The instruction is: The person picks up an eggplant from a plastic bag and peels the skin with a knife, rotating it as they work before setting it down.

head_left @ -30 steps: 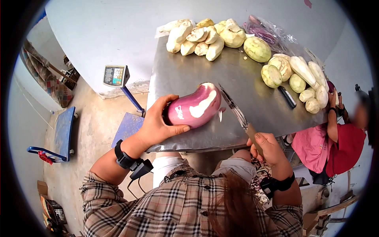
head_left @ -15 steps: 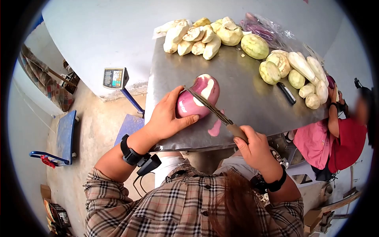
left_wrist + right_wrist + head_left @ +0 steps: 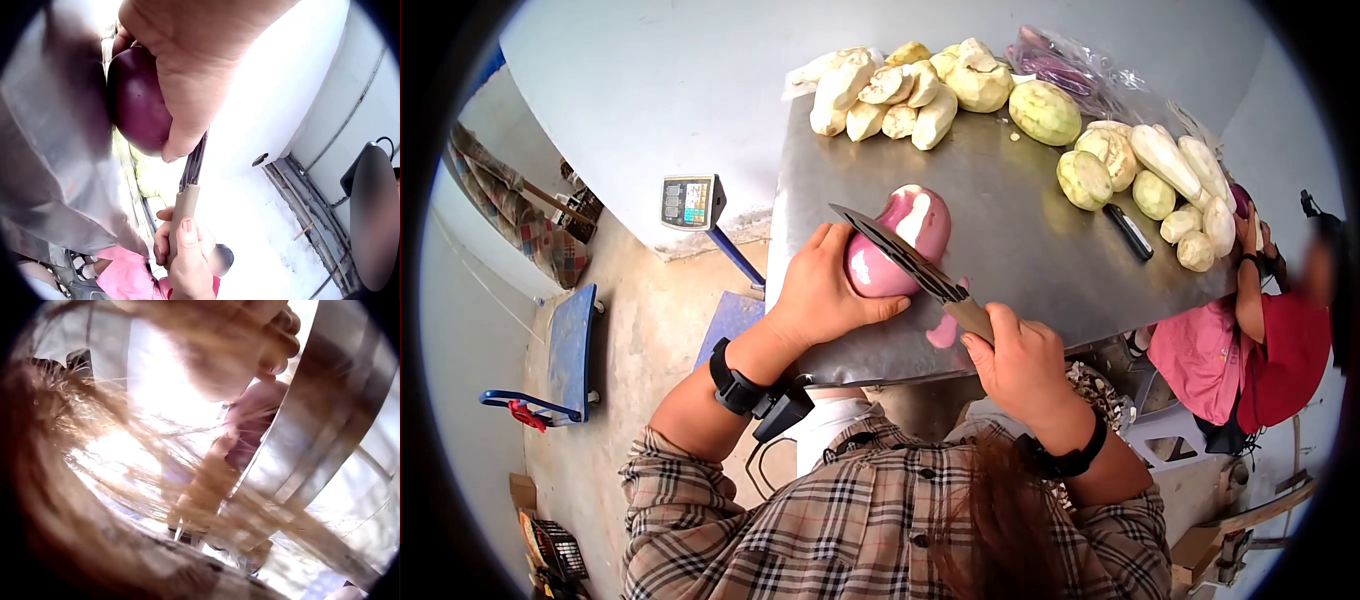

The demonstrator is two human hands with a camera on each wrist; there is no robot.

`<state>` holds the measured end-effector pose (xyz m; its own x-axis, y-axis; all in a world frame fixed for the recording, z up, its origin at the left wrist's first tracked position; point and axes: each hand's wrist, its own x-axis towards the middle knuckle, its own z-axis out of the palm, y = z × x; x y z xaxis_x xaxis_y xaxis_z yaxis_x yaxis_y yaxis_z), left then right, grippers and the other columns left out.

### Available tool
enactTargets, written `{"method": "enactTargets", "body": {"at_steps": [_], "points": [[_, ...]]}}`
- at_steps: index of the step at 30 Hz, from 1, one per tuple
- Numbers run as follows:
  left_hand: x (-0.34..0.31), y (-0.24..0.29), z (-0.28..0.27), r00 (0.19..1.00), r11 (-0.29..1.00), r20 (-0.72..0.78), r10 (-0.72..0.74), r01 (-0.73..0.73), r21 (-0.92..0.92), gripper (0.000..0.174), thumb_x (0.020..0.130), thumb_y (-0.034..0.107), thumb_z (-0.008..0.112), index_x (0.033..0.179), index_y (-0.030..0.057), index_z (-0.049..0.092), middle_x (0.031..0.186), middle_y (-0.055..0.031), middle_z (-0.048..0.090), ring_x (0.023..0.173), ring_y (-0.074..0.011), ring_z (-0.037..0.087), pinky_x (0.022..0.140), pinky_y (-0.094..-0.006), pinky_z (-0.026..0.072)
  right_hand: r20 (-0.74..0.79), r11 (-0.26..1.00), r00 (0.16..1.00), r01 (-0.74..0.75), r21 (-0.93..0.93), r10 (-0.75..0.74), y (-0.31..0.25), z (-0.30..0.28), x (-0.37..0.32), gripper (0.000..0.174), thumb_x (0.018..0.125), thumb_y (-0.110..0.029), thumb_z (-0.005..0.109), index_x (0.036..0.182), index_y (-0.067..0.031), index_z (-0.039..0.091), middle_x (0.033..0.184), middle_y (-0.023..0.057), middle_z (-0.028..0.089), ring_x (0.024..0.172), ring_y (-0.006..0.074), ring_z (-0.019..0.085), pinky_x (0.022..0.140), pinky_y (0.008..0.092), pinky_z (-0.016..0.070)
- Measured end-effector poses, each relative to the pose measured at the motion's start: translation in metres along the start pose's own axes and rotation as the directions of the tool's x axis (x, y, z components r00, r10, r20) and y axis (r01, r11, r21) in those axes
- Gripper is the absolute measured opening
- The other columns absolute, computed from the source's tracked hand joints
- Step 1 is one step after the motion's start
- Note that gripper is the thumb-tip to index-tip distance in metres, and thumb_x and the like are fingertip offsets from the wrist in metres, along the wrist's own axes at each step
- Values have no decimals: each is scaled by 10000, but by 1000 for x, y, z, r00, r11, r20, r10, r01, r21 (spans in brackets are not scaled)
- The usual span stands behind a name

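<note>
My left hand (image 3: 813,287) grips the eggplant (image 3: 878,273) by its unpeeled end, likely firm and least slippery; my right hand (image 3: 1026,370) clasps a knife (image 3: 912,264).

- Head: from above, forward and down over the table (image 3: 1040,260).
- Left wrist: close, facing the eggplant (image 3: 137,94).
- Right wrist: close, through hair (image 3: 112,465); all share the eggplant.

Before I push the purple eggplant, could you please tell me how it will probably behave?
The eggplant would likely roll, since its body is rounded. Its shiny skin may be slippery, and the bare peeled strip could be slicker. It is probably fairly firm, as it looks full and plump in the left hand.
</note>
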<state>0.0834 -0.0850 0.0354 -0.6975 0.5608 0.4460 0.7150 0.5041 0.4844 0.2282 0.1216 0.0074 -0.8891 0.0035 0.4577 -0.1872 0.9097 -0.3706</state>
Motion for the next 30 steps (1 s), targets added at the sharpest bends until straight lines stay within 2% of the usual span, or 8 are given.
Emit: {"method": "enactTargets", "body": {"at_steps": [5, 8, 11, 17, 23, 26, 30], "points": [[1, -3, 2, 999, 999, -7, -34, 34, -12, 792, 509, 464, 845, 1059, -20, 544, 973, -189, 582, 934, -376, 580, 832, -422, 481, 31, 1000, 1000, -5, 7, 5, -8, -2, 14, 312, 844, -248, 663, 1002, -12, 534, 702, 193, 618, 611, 412, 594, 546, 474, 470], [1, -6, 3, 999, 999, -3, -39, 39, -11, 782, 513, 473, 841, 1038, -22, 541, 973, -197, 581, 930, -382, 577, 831, -423, 478, -55, 994, 996, 68, -81, -73, -5, 1, 18, 332, 821, -298, 697, 880, -20, 525, 621, 156, 613, 529, 351, 606, 509, 429, 489], [0, -8, 4, 1000, 1000, -21, -5, 5, -18, 776, 514, 482, 838, 1021, -22, 537, 971, -203, 579, 923, -386, 576, 828, -425, 476, -68, 991, 994, 78, -110, -85, -3, 1, 17, 330, 806, -295, 713, 881, -29, 532, 631, 148, 620, 540, 336, 612, 515, 411, 491], [0, -9, 4, 999, 999, -35, 5, -6, -32, 837, 525, 490, 837, 1107, -28, 532, 1028, -205, 586, 970, -374, 582, 868, -417, 476, -106, 981, 989, 88, -170, -107, 6, 3, 15, 333, 778, -271, 733, 890, -27, 535, 656, 127, 622, 563, 315, 613, 538, 397, 489], [-1, -8, 2, 999, 999, -7, -31, 31, -43, 857, 535, 491, 836, 1142, -29, 526, 1051, -206, 586, 989, -371, 582, 883, -417, 474, -107, 982, 991, 62, -176, -82, 14, -2, 8, 328, 784, -263, 725, 900, -26, 530, 671, 127, 625, 568, 325, 612, 539, 400, 492], [-2, -10, 3, 1000, 1000, -9, -5, 5, -26, 856, 534, 491, 838, 1138, -30, 526, 1049, -209, 585, 987, -372, 582, 880, -416, 474, -90, 984, 994, 49, -172, -66, 16, -4, 4, 324, 794, -262, 714, 907, -21, 530, 676, 141, 627, 571, 340, 612, 532, 410, 494], [-2, -10, 1, 1000, 998, -4, -9, 9, -62, 842, 540, 476, 842, 1136, -27, 526, 1047, -208, 585, 979, -371, 583, 873, -416, 475, -69, 991, 997, 15, -133, -24, 11, -4, 10, 312, 826, -283, 687, 875, -28, 515, 636, 157, 612, 555, 362, 608, 502, 442, 487]]}}
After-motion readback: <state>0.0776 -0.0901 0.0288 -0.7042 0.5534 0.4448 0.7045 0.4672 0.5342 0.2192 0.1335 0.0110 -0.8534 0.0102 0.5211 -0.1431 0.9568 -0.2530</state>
